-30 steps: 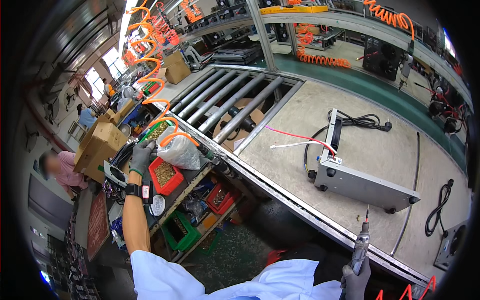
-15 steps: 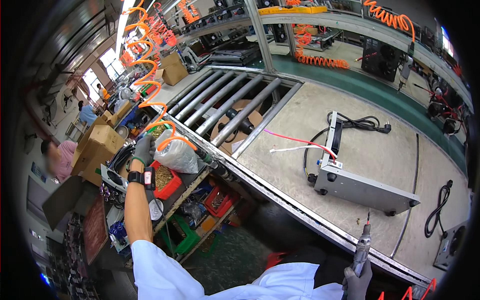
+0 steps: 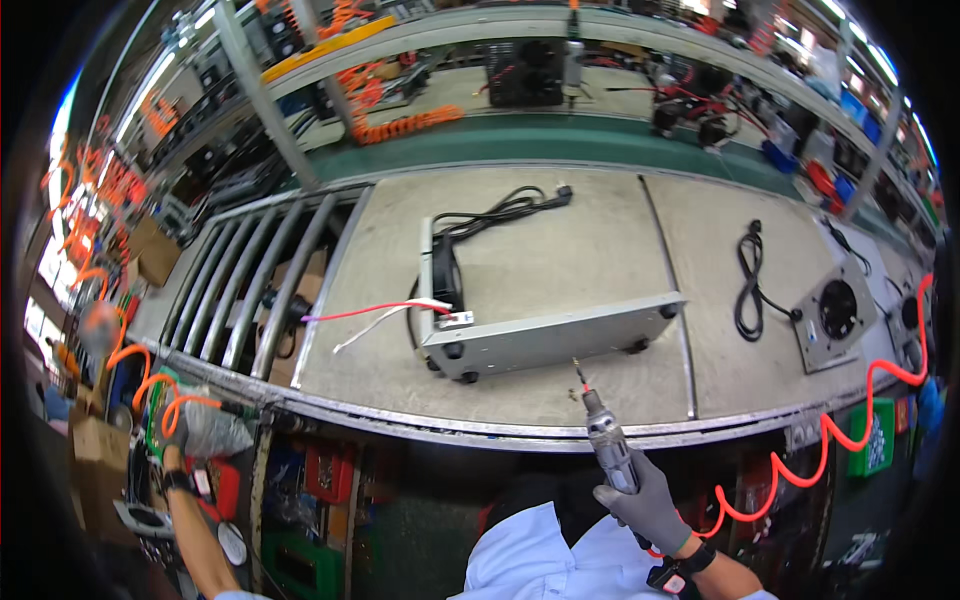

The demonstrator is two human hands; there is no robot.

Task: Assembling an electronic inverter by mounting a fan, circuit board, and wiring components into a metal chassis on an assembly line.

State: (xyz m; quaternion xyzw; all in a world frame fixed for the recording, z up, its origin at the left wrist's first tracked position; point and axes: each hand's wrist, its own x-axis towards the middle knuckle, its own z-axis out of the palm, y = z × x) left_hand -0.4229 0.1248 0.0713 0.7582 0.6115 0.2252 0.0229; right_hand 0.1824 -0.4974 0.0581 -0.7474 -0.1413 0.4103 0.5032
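Note:
My right hand (image 3: 645, 500), in a grey glove, is wrapped round a pneumatic screwdriver (image 3: 608, 440). Its bit points up and away, just short of a grey metal chassis (image 3: 550, 338) with black feet. A black fan (image 3: 447, 278) sits inside the upright end panel, and red and white wires (image 3: 375, 312) trail left from it. Far to the left, my gloved left hand (image 3: 173, 430) reaches to a green bin (image 3: 154, 430) beside a clear plastic bag (image 3: 218, 428). Its fingers are small and blurred, so what they hold cannot be made out.
Metal rollers (image 3: 245, 285) adjoin the worktop on the left. A black power cord (image 3: 510, 210) lies behind the chassis. Another fan panel (image 3: 835, 310) with its cord stands right. An orange coiled hose (image 3: 780, 485) hangs near my right arm. A red bin (image 3: 222, 487) sits by my left wrist.
The view has swung to the right, so the chassis now appears nearer the middle. More of my right hand and the screwdriver shows. My left hand stays by the bins at the left.

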